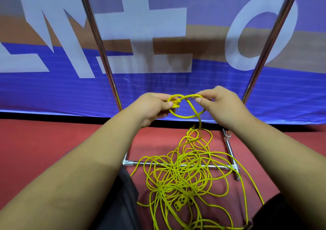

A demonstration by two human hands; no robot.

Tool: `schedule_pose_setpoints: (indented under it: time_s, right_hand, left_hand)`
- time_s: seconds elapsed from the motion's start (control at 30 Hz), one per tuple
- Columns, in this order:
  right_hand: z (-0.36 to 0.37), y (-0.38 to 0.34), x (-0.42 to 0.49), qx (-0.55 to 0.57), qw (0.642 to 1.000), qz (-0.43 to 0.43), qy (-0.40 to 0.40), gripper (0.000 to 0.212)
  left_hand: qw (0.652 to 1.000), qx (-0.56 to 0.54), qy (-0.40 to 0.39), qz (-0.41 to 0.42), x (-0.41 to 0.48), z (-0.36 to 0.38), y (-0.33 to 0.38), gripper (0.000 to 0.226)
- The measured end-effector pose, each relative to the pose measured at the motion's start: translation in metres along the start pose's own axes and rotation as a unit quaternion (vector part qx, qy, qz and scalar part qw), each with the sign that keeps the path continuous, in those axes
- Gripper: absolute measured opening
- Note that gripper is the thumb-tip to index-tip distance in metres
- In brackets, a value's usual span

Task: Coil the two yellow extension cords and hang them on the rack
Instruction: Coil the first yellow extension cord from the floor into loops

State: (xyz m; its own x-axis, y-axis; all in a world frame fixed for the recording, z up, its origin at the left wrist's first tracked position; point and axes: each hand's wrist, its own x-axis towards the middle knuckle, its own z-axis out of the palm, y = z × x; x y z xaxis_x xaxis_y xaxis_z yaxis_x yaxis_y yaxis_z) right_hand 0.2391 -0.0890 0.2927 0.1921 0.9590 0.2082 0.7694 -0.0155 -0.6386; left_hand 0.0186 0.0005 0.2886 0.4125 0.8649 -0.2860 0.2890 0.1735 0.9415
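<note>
Both hands (153, 106) (220, 104) pinch one cord loop (187, 116); tangle (185, 173) inseparable.

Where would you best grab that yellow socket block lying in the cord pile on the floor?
Grip the socket block across its two long sides, coming straight down from above. It lies flat, outlets facing up, with cord loops crowding it all round, so only the top approach looks open. Both hands are busy.

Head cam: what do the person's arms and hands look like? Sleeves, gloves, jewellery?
Both forearms are bare up to the frame edge, with no sleeve in view. The left hand and right hand wear no gloves, and no rings, watch or wristband are visible. Fingernails look short and unpainted. Dark trousers show below the arms.
</note>
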Motion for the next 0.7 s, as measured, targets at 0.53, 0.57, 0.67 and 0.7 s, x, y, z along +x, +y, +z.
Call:
schedule_pose_setpoints:
  time_s: [0.53,0.57,0.67,0.7]
  right_hand:
    - [-0.007,0.011,-0.008,0.277,0.947,0.142,-0.074,0.027]
    - [-0.008,0.011,-0.009,0.273,0.950,0.138,-0.061,0.028]
    - [-0.009,0.010,-0.009,0.272,0.953,0.132,-0.023,0.035]
    - [-0.009,0.010,-0.009,0.270,0.953,0.137,-0.014,0.039]
  left_hand:
    - [0.961,-0.275,-0.007,-0.019,0.004,-0.001,0.015,0.046]
    - [0.964,-0.266,-0.007,-0.023,0.002,-0.001,0.016,0.044]
    - [0.992,-0.127,0.003,0.000,-0.002,-0.002,0.016,0.043]
    - [0.996,-0.087,-0.002,0.015,-0.003,-0.003,0.016,0.042]
